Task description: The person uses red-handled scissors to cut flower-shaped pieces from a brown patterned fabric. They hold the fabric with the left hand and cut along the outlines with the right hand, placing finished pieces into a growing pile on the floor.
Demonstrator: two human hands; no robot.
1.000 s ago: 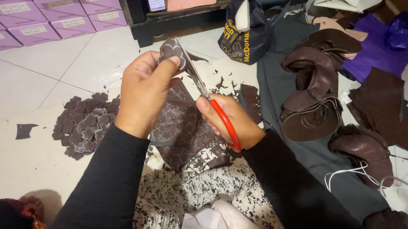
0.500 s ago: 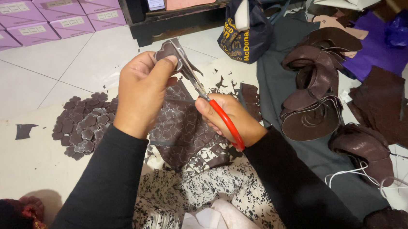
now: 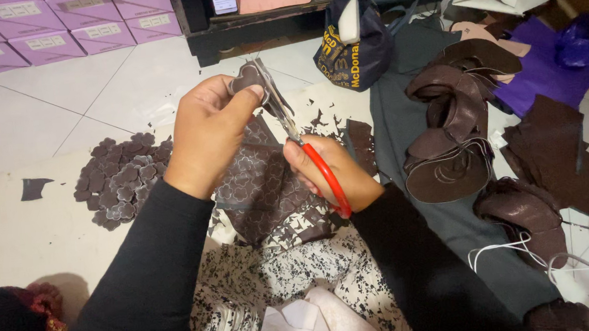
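Observation:
My left hand (image 3: 208, 134) pinches a small dark brown leather piece (image 3: 245, 78) with a scalloped edge, held up in front of me. My right hand (image 3: 330, 173) grips red-handled scissors (image 3: 299, 140), whose blades reach up into that piece. Below both hands a larger brown leather sheet (image 3: 261, 189) marked with flower outlines lies on my lap. A pile of cut brown flower shapes (image 3: 124, 179) rests on the pale mat to the left of my left hand.
Brown leather shoe uppers (image 3: 453, 132) and leather sheets (image 3: 559, 151) lie on grey cloth to the right. A dark bag (image 3: 355, 48) stands beyond the hands. Purple boxes (image 3: 53, 30) line the far left. Leather scraps (image 3: 30, 188) dot the mat.
The small piece has turned slightly in my left hand and the scissors' blades have shifted along its edge. Both hands stay in nearly the same place.

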